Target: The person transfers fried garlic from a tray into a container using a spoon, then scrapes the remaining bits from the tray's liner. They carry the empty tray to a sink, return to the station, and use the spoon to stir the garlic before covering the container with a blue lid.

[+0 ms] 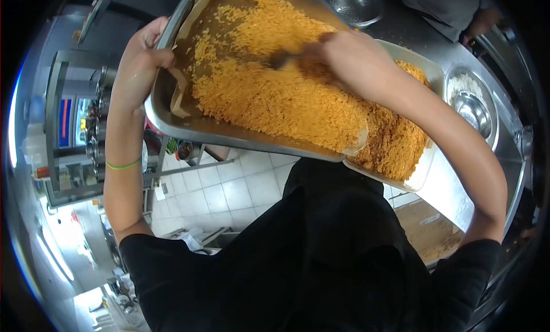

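Observation:
My left hand (143, 63) grips the left end of a deep metal tray (240, 142), its fingers at the rim and the edge of a brown paper liner (180, 97). The tray is tilted, its right end over a second tray. Loose orange crumbs (269, 105) are spread across the upper tray. Over them, my right hand (349, 60) is closed on a dark-ended utensil (279, 58), too blurred to name. Beneath the right forearm, the second, light-coloured tray (437, 74) holds a heap of orange and browner crumbs (395, 140).
A metal colander (352, 6) stands at the back. On the steel counter at right, a metal bowl (473, 111) sits in a wider bowl with white contents (463, 81). Another person's sleeve (438, 8) shows at top right. Shelving (54, 126) stands left, above a tiled floor (223, 189).

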Motion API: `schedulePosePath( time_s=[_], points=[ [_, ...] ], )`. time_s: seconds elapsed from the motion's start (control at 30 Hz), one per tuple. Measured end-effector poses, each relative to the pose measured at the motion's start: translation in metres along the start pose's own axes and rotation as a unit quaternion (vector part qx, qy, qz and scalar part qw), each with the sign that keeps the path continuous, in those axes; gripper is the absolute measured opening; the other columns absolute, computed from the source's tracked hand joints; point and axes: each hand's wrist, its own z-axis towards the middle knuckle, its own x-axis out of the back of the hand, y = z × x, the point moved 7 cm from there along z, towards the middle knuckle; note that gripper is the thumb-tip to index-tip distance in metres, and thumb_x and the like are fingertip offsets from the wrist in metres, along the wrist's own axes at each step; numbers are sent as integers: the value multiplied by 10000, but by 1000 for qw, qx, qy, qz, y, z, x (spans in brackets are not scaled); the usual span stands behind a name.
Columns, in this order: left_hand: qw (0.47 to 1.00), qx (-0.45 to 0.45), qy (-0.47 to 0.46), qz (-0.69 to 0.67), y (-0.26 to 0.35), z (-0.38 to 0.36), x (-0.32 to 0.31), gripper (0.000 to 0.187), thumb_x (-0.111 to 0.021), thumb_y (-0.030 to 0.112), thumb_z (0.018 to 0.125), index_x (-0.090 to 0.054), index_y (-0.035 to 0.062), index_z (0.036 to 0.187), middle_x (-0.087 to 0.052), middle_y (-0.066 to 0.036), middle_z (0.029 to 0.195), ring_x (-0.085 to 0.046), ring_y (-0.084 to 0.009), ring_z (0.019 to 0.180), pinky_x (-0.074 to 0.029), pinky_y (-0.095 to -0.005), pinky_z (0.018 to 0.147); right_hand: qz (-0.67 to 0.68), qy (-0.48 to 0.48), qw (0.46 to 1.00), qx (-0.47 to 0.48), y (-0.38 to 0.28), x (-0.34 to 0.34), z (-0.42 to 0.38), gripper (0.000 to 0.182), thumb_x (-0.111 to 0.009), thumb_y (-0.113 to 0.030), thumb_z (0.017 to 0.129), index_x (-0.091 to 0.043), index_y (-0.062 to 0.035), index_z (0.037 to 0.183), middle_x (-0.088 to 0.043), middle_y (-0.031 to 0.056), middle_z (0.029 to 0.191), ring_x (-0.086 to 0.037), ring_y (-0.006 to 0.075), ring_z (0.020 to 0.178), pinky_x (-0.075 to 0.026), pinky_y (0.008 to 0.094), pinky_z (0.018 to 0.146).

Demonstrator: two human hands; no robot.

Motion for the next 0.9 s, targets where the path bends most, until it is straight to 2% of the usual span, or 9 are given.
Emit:
schedulePosePath(
  time_s=[0.1, 0.23, 0.27, 0.33, 0.53, 0.67, 0.77, 0.83, 0.9],
  points=[
    [999, -6, -27, -20, -10, 4, 4, 205, -438, -91, 579, -476, 52, 722, -467, 32, 692, -413, -49, 638, -323, -179, 592, -59, 64, 996, 34, -6, 12, -14, 404, -609, 77, 650, -603, -87, 1019, -587, 122, 783, -599, 301, 702, -491, 382, 645],
    [999, -5, -27, -21, 7, -1, -5, 270, -452, -81, 605, -549, 28, 833, -535, 11, 760, -480, -68, 700, -366, -178, 659, -42, 244, 944, 217, -58, 8, -8, 460, -603, 54, 637, -616, -124, 1061, -597, 83, 854, -610, 262, 688, -479, 355, 586],
    [999, 4, 8, -31, 12, -3, -8, 304, -451, -81, 615, -567, 21, 877, -562, -1, 792, -508, -75, 730, -385, -180, 690, -40, 240, 949, 201, -62, 5, -5, 460, -603, 54, 637, -616, -124, 1061, -597, 83, 854, -610, 262, 688, -479, 355, 586],
    [996, 26, -59, -59, -3, 7, 4, 391, -451, -93, 631, -577, 17, 984, -609, -36, 888, -571, -111, 799, -443, -216, 761, -27, 220, 951, 217, -67, -2, -9, 442, -572, 34, 671, -618, -126, 1080, -582, 80, 804, -608, 260, 690, -474, 359, 576],
    [995, 64, -13, -79, -11, 9, 9, 463, -408, -91, 678, -524, 9, 1115, -601, -38, 889, -558, -91, 729, -463, -204, 687, -115, -35, 988, 96, -6, -43, -58, 401, -551, 25, 689, -633, -115, 1055, -597, 86, 820, -612, 254, 711, -487, 350, 596],
    [993, 86, 14, -82, -19, 13, 13, 459, -394, -74, 700, -510, -1, 1138, -576, -23, 833, -510, -56, 648, -445, -184, 625, -89, 31, 989, 113, 28, -44, -98, 421, -554, 41, 664, -630, -105, 1053, -608, 81, 854, -610, 258, 725, -483, 350, 599],
    [996, 75, 13, -52, -15, 14, 11, 452, -404, -58, 705, -507, 2, 1140, -587, -25, 850, -535, -64, 671, -456, -192, 639, -122, -13, 990, 65, 49, -41, -119, 412, -575, 39, 634, -637, -87, 1022, -614, 79, 863, -606, 265, 711, -477, 347, 579],
    [996, 69, -39, -34, -12, 18, 9, 449, -409, -58, 679, -525, 1, 1108, -595, -34, 866, -555, -72, 701, -465, -198, 667, -101, -26, 994, -26, 65, -23, -131, 396, -571, 17, 703, -651, -128, 1062, -631, 104, 848, -620, 273, 787, -501, 365, 709],
    [997, 50, -9, -54, -6, 16, 4, 440, -407, -64, 662, -535, 1, 1079, -594, -33, 865, -552, -70, 700, -459, -194, 670, -111, 27, 992, -51, 78, -7, -140, 403, -564, 30, 694, -652, -122, 1057, -629, 110, 841, -622, 278, 780, -501, 371, 697]
  ],
)
